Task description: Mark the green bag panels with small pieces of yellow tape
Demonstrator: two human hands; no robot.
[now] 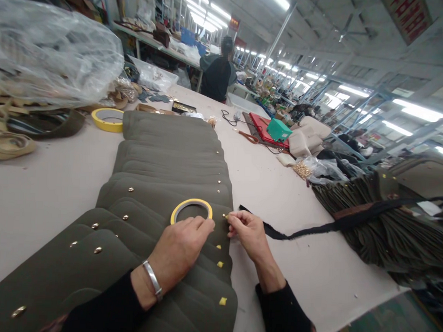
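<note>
My left hand [179, 250] is closed on a thin roll of yellow tape [173, 214], held over a row of overlapping dark olive panels [163, 158]. At the panels' right edge, the fingers of my right hand [248, 231] are pinched beside a small gold metal stud [224, 215], with a tiny bit of yellow at the fingertips. Small pieces of yellow tape [223, 301] stick along the right edge nearer to me. Gold oval fittings [98, 250] show on the left part of several panels.
Another yellow tape roll [107, 127] lies at the back left, near a clear plastic bag [57, 51]. On the right are a black strap [314, 229] and a stack of olive panels [373, 216]. A green box [279, 130] sits farther back. A person [217, 73] is beyond the table.
</note>
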